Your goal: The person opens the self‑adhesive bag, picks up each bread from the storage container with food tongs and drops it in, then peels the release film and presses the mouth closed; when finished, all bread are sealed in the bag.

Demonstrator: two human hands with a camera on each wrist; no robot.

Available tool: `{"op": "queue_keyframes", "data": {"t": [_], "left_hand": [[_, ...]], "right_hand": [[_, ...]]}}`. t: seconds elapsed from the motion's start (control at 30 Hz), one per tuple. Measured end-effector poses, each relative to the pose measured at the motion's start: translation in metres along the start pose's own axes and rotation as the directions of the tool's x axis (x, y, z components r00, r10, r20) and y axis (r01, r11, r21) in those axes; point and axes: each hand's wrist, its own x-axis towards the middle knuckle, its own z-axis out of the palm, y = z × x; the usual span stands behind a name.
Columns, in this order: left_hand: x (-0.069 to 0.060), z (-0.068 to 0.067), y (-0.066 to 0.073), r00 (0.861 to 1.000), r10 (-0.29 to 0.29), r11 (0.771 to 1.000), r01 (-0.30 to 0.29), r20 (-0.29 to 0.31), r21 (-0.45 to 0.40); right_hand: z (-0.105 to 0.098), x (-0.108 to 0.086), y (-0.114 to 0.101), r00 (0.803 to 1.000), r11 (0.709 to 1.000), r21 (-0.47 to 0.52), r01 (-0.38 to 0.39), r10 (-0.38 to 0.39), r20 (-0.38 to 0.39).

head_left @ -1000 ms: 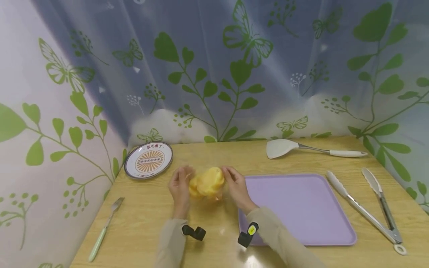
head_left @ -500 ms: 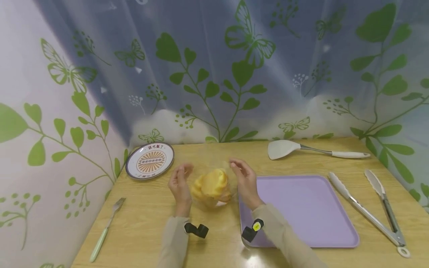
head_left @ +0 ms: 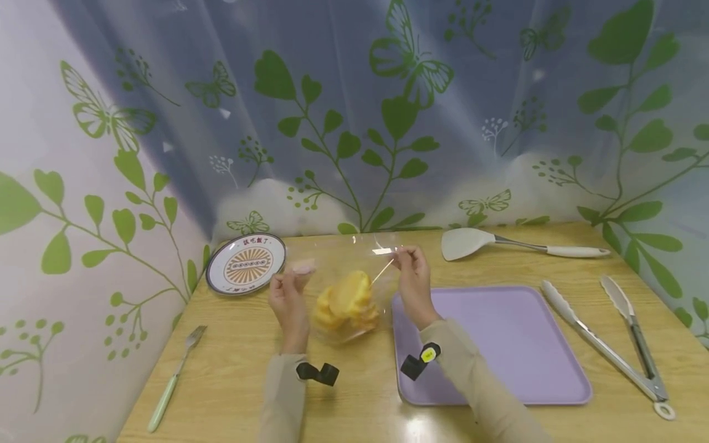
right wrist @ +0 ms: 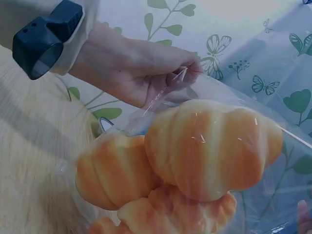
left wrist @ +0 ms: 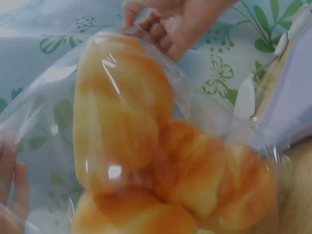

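Observation:
A clear plastic bag with several golden bread rolls inside hangs between the two hands. My left hand pinches the bag's upper left edge, and my right hand pinches its upper right edge. The left wrist view has the rolls close up through the film, one hand gripping the bag behind them. Rolls fill the middle of the right wrist view, below a hand whose fingertips pinch gathered film.
A round patterned plate lies at the back left, a green-handled fork at the left. The purple tray is right of the bag. Behind it rests a white spatula; open tongs lie at the right.
The hands have moved apart, the right one up and to the right. The bag's upper part is now spread wide between them, with the rolls hanging low in it.

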Motion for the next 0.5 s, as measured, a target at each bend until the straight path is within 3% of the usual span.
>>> {"op": "queue_keyframes", "data": {"t": [0.13,0.27,0.37,0.5], "left_hand": [[0.0,-0.0005,0.0021,1.0,-0.009,1.0,0.009,0.018,0.01],[-0.0002,-0.0007,0.0024,0.998,0.037,0.999,-0.037,0.052,-0.002],[0.0,0.0005,0.0039,0.997,0.063,0.998,-0.062,0.053,-0.015],[0.0003,0.0015,0.006,0.999,0.048,0.999,-0.049,0.018,0.003]], "right_hand": [[-0.0007,-0.0013,0.0022,1.0,1.0,-0.004,-0.016,0.016,-0.009],[0.0004,-0.0016,0.0001,1.0,0.999,-0.039,0.01,-0.009,0.012],[0.0001,-0.0002,-0.0031,1.0,0.996,-0.087,0.013,-0.013,0.004],[0.0018,0.0005,-0.0046,0.999,0.993,-0.12,0.0,-0.004,-0.039]]}}
